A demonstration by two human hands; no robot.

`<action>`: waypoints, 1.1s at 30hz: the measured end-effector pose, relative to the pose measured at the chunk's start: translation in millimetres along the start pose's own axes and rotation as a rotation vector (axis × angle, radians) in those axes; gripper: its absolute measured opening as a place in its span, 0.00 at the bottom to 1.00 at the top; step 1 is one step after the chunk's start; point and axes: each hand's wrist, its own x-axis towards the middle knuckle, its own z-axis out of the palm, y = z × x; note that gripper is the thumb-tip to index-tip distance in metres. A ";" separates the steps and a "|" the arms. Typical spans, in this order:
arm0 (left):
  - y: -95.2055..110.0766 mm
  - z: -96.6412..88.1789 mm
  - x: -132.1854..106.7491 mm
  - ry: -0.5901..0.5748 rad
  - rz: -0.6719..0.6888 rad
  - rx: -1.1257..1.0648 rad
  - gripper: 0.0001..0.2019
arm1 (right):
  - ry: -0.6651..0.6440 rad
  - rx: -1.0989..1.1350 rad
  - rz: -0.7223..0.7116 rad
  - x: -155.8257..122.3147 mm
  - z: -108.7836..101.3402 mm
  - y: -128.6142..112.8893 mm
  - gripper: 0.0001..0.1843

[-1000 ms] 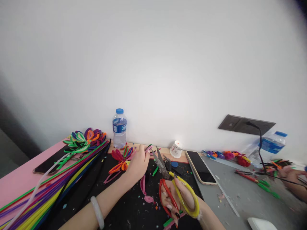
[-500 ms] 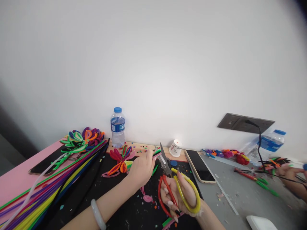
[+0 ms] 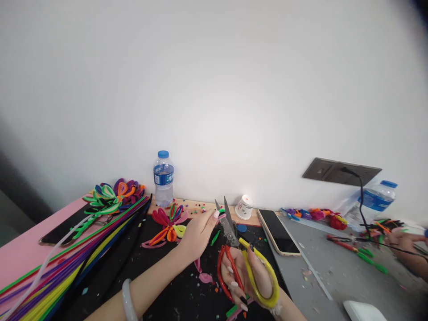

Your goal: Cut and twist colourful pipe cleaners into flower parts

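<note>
My left hand (image 3: 200, 232) is closed, its thumb and fingers pinching pipe cleaners whose pink and green ends (image 3: 222, 216) reach between the scissor blades. My right hand (image 3: 249, 272) grips scissors (image 3: 229, 228) by one red and one yellow handle; the blades stand apart, pointing up. Below that hand are a green and a pink strip (image 3: 236, 309); whether its fingers touch them I cannot tell. Left of my left hand lies a multicoloured pipe-cleaner flower (image 3: 170, 223). A pink looped piece (image 3: 205, 278) and a small green leaf shape (image 3: 215, 237) lie on the black mat (image 3: 187, 298).
At left are bundled pipe cleaners (image 3: 60, 276) and finished flowers (image 3: 113, 196). A water bottle (image 3: 163, 180), a paper cup (image 3: 244, 207) and a phone (image 3: 278, 232) stand or lie near the wall. Far right, another person's hand (image 3: 403, 245) is near pipe cleaners and red-green scissors (image 3: 356, 249).
The scissors have opened wider and shifted slightly left. My left hand has turned a little, and less of the green end shows beyond its fingers.
</note>
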 end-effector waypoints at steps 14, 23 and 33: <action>10.8 -20.6 5.5 -0.309 -0.045 -0.281 0.16 | -0.030 -0.019 -0.001 -5.0 -10.6 1.8 0.29; -5.4 -0.1 2.1 -0.003 -0.052 -0.086 0.22 | 0.017 -0.004 -0.013 -2.6 -5.2 8.2 0.31; -2.6 8.1 -4.4 0.147 0.109 -0.069 0.17 | 0.024 0.068 -0.032 -3.0 1.6 16.3 0.31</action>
